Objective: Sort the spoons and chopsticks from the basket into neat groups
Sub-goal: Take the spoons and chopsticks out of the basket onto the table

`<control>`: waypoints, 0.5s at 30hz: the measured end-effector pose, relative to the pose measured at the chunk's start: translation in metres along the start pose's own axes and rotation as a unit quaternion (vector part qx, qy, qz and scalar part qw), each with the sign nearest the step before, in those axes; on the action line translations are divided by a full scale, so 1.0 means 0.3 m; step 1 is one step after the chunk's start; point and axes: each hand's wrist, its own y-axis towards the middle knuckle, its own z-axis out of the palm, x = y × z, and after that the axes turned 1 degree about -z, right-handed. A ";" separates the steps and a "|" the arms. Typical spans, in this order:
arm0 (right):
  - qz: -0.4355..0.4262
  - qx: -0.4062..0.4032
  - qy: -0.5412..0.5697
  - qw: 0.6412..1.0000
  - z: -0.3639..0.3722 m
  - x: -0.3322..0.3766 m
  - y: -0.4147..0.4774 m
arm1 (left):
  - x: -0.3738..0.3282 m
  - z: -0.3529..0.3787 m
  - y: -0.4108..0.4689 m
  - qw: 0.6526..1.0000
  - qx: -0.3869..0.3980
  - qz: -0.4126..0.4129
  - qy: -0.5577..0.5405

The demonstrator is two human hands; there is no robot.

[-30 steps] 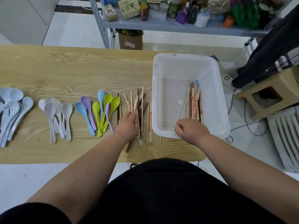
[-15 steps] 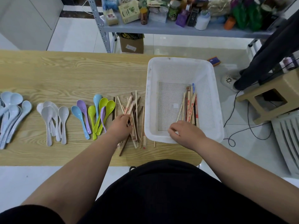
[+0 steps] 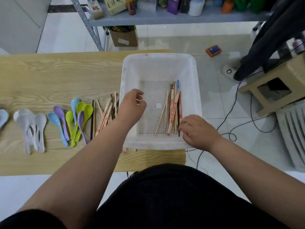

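Note:
A white plastic basket [image 3: 158, 63] stands at the right end of the wooden table [image 3: 49, 76]. Inside it, along the right side, lies a bundle of wooden chopsticks [image 3: 173, 111], some with red print. My right hand [image 3: 196, 132] rests at the near ends of that bundle, fingers touching them. My left hand [image 3: 132, 107] hovers over the basket's left rim, fingers loosely curled and holding nothing. On the table left of the basket lies a pile of chopsticks [image 3: 107, 114]. Further left sit coloured spoons [image 3: 74, 119], then white spoons [image 3: 31, 128].
Pale blue spoons [image 3: 3, 116] lie at the far left edge. A grey shelf [image 3: 165, 17] with bottles and boxes stands behind the table. On the floor to the right are a beige stool [image 3: 277, 86], cables and another person's legs [image 3: 257, 52].
My left hand has left the chopstick pile on the table and moved right over the basket's edge. My right hand has shifted right to the ends of the chopsticks in the basket.

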 end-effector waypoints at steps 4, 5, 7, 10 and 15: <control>0.001 0.016 0.023 1.000 0.012 -0.001 0.004 | -0.033 0.208 0.013 0.980 0.135 -0.060 0.134; 0.004 0.021 0.025 0.999 0.010 -0.002 0.006 | -0.038 0.251 0.019 0.971 0.157 -0.083 0.161; 0.010 0.031 0.025 0.999 0.006 -0.004 0.005 | -0.050 0.325 0.035 0.953 0.176 -0.133 0.210; 0.013 0.034 0.033 0.999 0.004 -0.003 0.002 | -0.065 0.402 0.054 0.936 0.164 -0.152 0.271; 0.012 0.028 0.044 0.999 0.011 -0.010 -0.001 | -0.089 0.473 0.071 0.930 0.157 -0.142 0.302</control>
